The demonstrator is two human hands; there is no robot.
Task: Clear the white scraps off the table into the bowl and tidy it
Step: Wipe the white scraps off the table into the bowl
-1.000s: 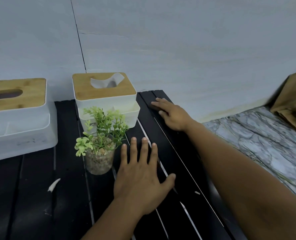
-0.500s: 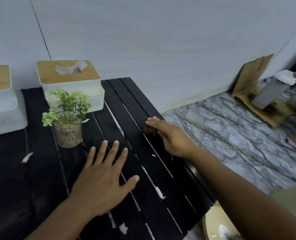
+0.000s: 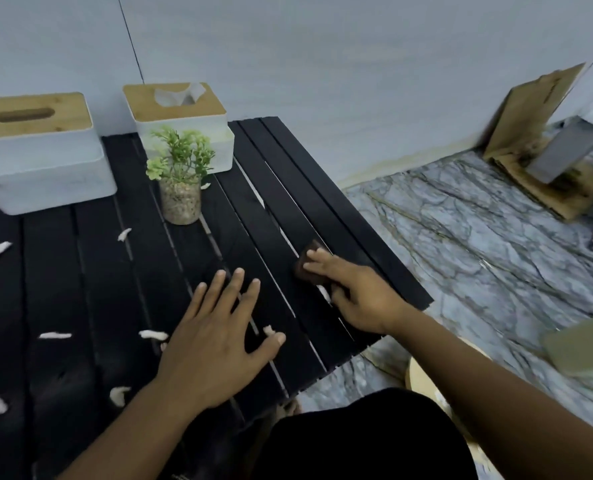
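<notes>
Sweeping step in hand. Right hand [image 3: 354,299] pressing a dark pad [image 3: 308,268] under its fingers near the surface's [image 3: 63,271] right edge; left hand [image 3: 215,344] flat, fingers spread. Scraps [image 3: 55,335] scattered left; bowl [image 3: 413,377] on floor below. Next: drag scraps right, over the edge.

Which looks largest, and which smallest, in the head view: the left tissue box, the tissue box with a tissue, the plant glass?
1. Left tissue box, though it stands nearer to the camera.
2. Tissue box with a tissue.
3. Plant glass, clearly smallest.
</notes>
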